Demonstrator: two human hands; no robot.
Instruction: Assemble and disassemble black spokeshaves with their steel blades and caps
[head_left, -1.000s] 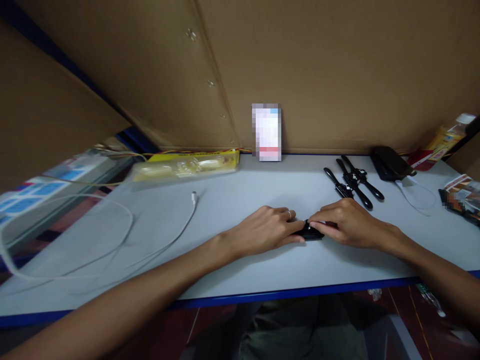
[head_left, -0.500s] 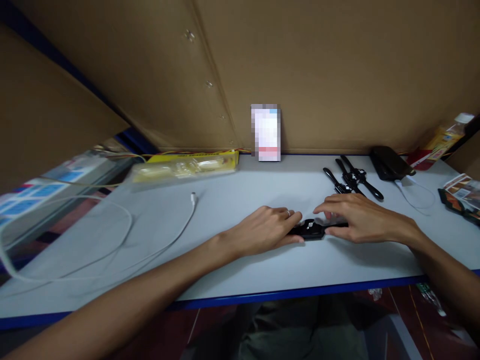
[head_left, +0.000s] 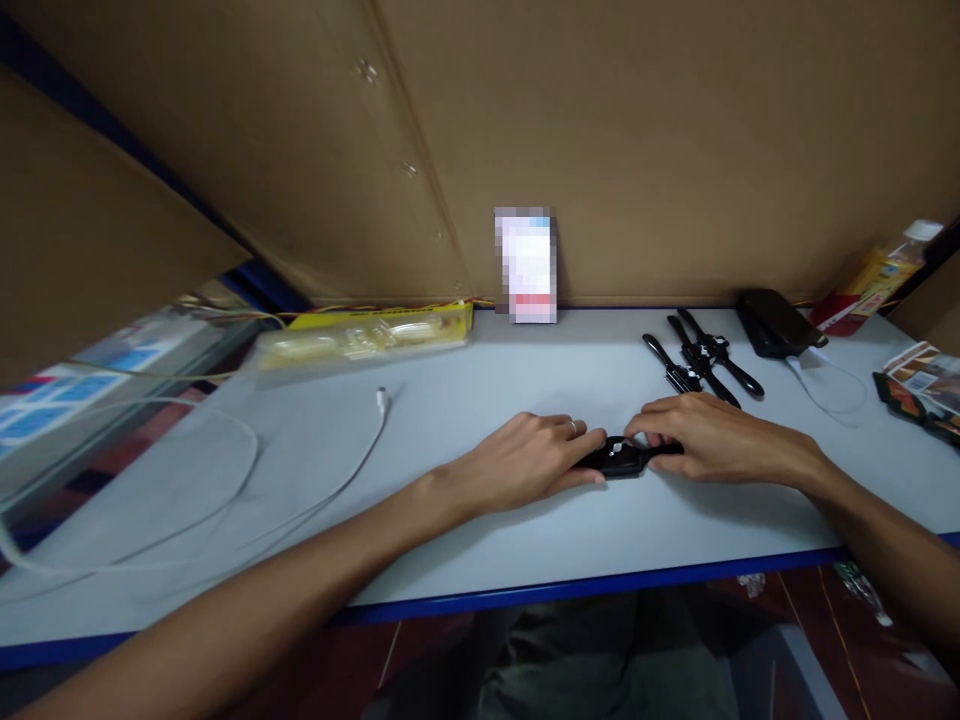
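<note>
A black spokeshave [head_left: 621, 457] with bright metal fittings at its middle lies level on the table in front of me. My left hand [head_left: 536, 458] is closed around its left handle, with a ring on one finger. Over the right handle, my right hand [head_left: 694, 435] has its thumb below and its curled fingers above, close to the tool's middle. Both handles are partly hidden by my fingers. Beyond my right hand, three more black spokeshaves [head_left: 699, 352] rest side by side at a slant.
A phone [head_left: 526, 266] leans against the cardboard back wall. Yellow-backed clear packaging [head_left: 367, 335] lies left of it. A white cable [head_left: 352, 478] loops across the left side. Toward the right are a black device [head_left: 780, 325], a bottle [head_left: 904, 262] and a packet [head_left: 926, 375].
My right hand has moved slightly left, and its fingers have closed down onto the spokeshave's right handle. My left hand keeps its hold. The view has shifted a little.
</note>
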